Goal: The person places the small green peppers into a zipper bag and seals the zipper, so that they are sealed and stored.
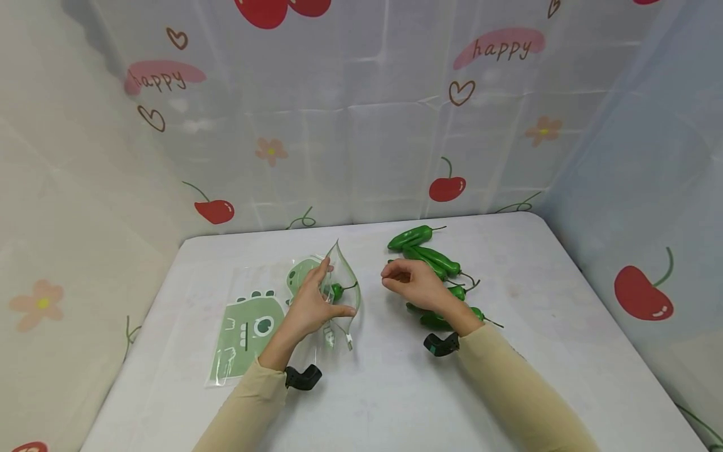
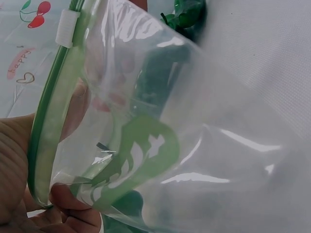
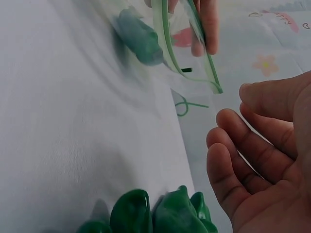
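My left hand (image 1: 309, 306) grips a clear zip bag (image 2: 218, 160) by its green-edged mouth, which is spread apart between thumb and fingers. A white slider (image 2: 67, 29) sits on the zip track. Inside the bag lies a green pepper (image 3: 138, 36), its stem pointing toward the mouth. To the right of that mouth, apart from it, my right hand (image 1: 417, 285) hovers with fingers loosely bent and nothing between them. Several green peppers (image 1: 437, 258) lie on the table just beyond and beneath the right hand, partly hidden by it.
Flat on the white table (image 1: 384, 389) at the left is clear packaging with a green cartoon monster print (image 1: 248, 336), partly behind the left arm. A patterned curtain (image 1: 361, 163) stands along the table's back and sides. Each wrist carries a black camera (image 1: 303, 377).
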Demonstrator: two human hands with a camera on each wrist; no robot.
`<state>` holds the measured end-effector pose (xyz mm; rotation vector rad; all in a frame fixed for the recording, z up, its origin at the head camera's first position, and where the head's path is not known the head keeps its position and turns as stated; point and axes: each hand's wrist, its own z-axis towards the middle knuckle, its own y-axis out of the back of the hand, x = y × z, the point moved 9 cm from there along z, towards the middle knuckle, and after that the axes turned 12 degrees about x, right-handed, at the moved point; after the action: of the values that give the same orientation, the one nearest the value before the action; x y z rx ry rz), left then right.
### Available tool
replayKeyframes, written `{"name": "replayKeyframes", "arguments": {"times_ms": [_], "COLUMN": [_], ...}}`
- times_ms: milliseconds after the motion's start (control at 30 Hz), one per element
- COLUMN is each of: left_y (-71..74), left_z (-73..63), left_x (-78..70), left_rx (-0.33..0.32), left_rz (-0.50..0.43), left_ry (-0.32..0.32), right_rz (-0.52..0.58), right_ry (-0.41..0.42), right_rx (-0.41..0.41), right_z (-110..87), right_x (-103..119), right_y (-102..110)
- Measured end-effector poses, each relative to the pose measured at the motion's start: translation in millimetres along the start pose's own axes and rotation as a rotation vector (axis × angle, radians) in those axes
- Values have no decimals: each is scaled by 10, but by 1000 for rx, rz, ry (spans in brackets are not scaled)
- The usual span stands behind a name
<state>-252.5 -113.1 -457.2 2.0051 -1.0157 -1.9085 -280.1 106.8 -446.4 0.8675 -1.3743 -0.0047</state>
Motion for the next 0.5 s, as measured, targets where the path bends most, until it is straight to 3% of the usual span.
{"name": "replayKeyframes", "arguments": {"times_ms": [500], "left_y": [-10], "left_z": [12], "left_x": [21], "left_rx": [11], "left_rz": [10], "left_ry": [4], "right_rz": [-25], "right_ry": [-21], "right_rx": [12], "right_z": [-265], "right_x": [-141], "right_y": [269]}}
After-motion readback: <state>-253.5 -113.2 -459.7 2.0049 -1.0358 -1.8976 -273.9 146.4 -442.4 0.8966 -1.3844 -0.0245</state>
